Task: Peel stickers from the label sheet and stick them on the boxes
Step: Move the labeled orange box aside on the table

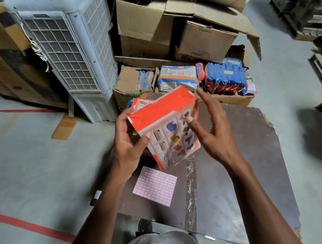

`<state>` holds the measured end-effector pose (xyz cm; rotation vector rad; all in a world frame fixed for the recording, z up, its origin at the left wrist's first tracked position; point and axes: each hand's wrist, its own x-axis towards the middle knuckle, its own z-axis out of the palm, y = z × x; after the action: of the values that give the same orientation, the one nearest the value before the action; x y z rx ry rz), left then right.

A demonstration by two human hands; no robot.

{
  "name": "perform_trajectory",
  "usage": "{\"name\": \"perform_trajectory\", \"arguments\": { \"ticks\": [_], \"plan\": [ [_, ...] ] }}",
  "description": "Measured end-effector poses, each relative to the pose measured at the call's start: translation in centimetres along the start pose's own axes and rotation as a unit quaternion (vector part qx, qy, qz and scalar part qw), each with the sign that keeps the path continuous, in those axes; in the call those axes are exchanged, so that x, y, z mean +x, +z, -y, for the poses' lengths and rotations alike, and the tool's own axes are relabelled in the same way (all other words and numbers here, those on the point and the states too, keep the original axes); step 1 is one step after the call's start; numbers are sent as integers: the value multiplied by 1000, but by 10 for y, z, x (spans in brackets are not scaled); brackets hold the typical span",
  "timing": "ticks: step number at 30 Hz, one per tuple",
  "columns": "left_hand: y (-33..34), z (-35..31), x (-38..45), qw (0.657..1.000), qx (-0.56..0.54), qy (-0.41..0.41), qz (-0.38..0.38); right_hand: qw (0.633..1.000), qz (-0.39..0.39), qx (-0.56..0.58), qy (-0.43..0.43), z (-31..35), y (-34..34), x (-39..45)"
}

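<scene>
**Box held up for labelling; label sheet lies flat below**

Far left: bare concrete floor with a red floor line (30,226), unobstructed. Behind it stands a white air cooler (71,52), well apart from the work.

Left hand (128,143): closed around the near left corner of the orange box (164,125), thumb across the printed face, fingers wrapped behind. It carries the weight and tilts the box so the picture-grid face is turned toward the wearer. Judgement: the box is held this way to present a flat face for a sticker.

Centre, below the box: the label sheet (154,186) lies flat on the dark board (236,173), clear of both hands and untouched. Its near and left edges are free, which should allow a peel from a corner. A second orange box (140,103) lies partly hidden behind the held one.

Right hand (212,131): mostly open, fingers spread. The thumb tip presses the upper right of the printed face; the fingertips reach round the far right edge. It grips nothing firmly. Whether a sticker sits under the thumb cannot be told.

Right: the board offers wide open room beyond a strip of clear tape (191,186). Its right edge meets bare floor. At the far edge, open cartons of blue packets (225,75) crowd in, so set-down room is best on the right.
</scene>
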<state>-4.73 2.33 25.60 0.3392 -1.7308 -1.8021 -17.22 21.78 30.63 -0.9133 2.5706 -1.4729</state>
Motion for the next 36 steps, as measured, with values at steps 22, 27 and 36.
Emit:
{"name": "perform_trajectory", "arguments": {
  "ticks": [22, 27, 36],
  "plan": [
    [33, 41, 61, 953, -69, -294, -8, 923, 245, 161, 250, -109, 7, -26],
    [52, 54, 55, 955, -16, -289, 69, 913, 170, 217, 301, -123, 5, -43],
    [109, 87, -11, 929, -9, -359, 89, 777, -96, 482, 393, -152, -17, -78]
  ]
}}
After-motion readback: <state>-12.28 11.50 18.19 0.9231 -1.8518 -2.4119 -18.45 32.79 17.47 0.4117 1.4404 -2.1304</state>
